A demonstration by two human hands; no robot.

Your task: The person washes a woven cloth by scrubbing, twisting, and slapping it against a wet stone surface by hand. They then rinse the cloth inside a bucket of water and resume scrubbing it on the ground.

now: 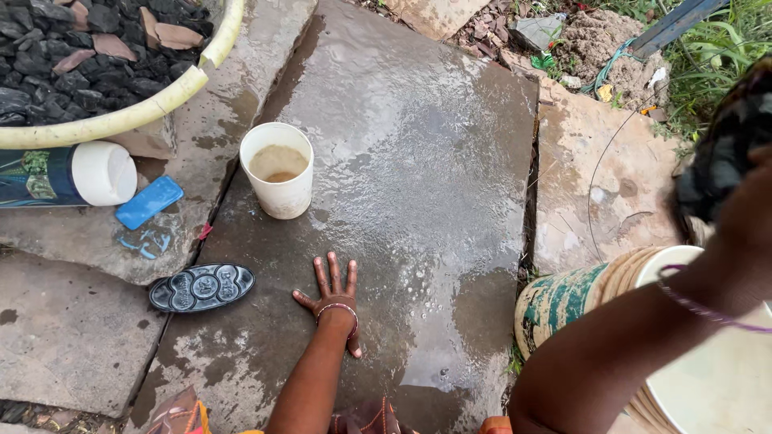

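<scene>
Wet stone slab (418,161): left hand (334,293) flat, grip open, empty; one white cup (278,170).

Outdoor ground, daylight, flat and diffuse. Centre: large grey stone slab (418,161), wet and shiny. Left: drier stone slabs (72,329), blotched with damp, dirt-filled joints between. Right: smaller tan slab (599,169), partly wet, thin wire lying across it. Top left: pile of dark coal-like lumps (72,48) inside a pale curved rim (161,100). Top right: rubble, soil mound (599,40), green grass (716,56)
</scene>
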